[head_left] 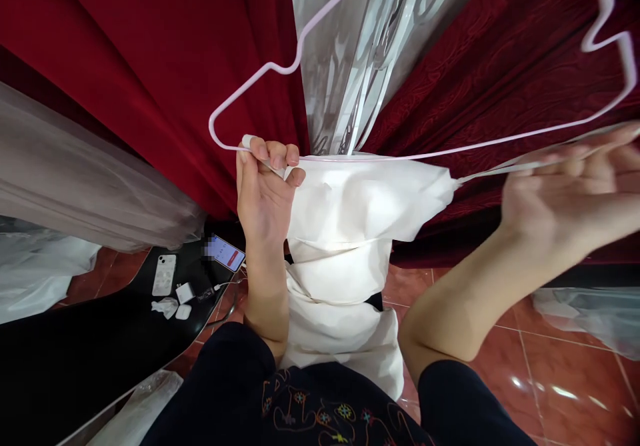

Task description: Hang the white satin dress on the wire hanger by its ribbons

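Note:
A white garment with thin straps hangs in front of me, its lower folds resting close against my body. Behind its top edge runs the long bottom bar of a pale pink hanger. My left hand is closed around the hanger's left end and a white strap lying along it. On the other side, my right hand, slightly blurred, has its fingers bent at the right strap, which is pulled taut sideways towards the hanger's right end. The hanger's top is out of view.
Dark red curtains hang at both sides of a grey sheer panel with white metalwork. A black table at left bears a lit phone, a white phone and a charger. Red tiles cover the floor.

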`<state>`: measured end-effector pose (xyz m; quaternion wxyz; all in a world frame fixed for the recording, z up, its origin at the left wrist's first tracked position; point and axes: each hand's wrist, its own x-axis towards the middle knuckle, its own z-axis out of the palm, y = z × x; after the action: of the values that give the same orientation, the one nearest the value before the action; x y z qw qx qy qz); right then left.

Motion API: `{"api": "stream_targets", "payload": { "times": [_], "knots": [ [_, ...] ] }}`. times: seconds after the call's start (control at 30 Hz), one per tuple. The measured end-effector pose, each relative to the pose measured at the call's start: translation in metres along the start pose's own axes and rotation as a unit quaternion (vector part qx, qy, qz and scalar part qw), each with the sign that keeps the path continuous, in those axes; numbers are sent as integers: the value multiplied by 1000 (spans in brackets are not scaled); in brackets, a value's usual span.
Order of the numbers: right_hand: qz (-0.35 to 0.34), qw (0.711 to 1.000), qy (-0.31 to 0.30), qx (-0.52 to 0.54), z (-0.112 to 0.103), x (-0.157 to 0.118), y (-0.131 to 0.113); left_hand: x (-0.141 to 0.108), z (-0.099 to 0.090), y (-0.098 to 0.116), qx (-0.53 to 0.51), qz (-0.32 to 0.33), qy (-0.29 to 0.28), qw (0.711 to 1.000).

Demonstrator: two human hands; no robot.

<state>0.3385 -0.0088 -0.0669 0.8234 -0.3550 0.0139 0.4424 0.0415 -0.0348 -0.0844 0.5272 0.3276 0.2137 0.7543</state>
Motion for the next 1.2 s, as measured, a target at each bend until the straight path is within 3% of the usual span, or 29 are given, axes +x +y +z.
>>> {"api": "stream_targets", "payload": {
  "times": [0.1,0.2,0.37,0.57,0.73,0.87,1.03,1.1,1.2],
  "knots": [
    [17,996,-90,-3,-3,-2,21,0,0,1,24,3,2,1000],
    [54,987,-137,-64,0,-8,37,1,-3,1,59,15,6,998],
    [41,969,-240,-38,13,-31,37,1,-3,-1,98,10,25,995],
    [-11,979,-200,45,22,-47,36,1,-2,-5,36,-19,2,999],
    [-16,959,-248,136,19,-37,49,3,-11,-5,15,-19,-24,999],
    [-13,948,-288,135,10,-30,56,8,-22,2,104,44,14,993],
    [-8,941,-318,116,4,-31,57,17,-38,22,292,204,105,928],
    [-7,939,-326,113,2,-30,57,20,-43,34,318,233,103,913],
    [-6,936,-334,112,1,-28,57,23,-47,53,325,243,62,912]
  ]
}}
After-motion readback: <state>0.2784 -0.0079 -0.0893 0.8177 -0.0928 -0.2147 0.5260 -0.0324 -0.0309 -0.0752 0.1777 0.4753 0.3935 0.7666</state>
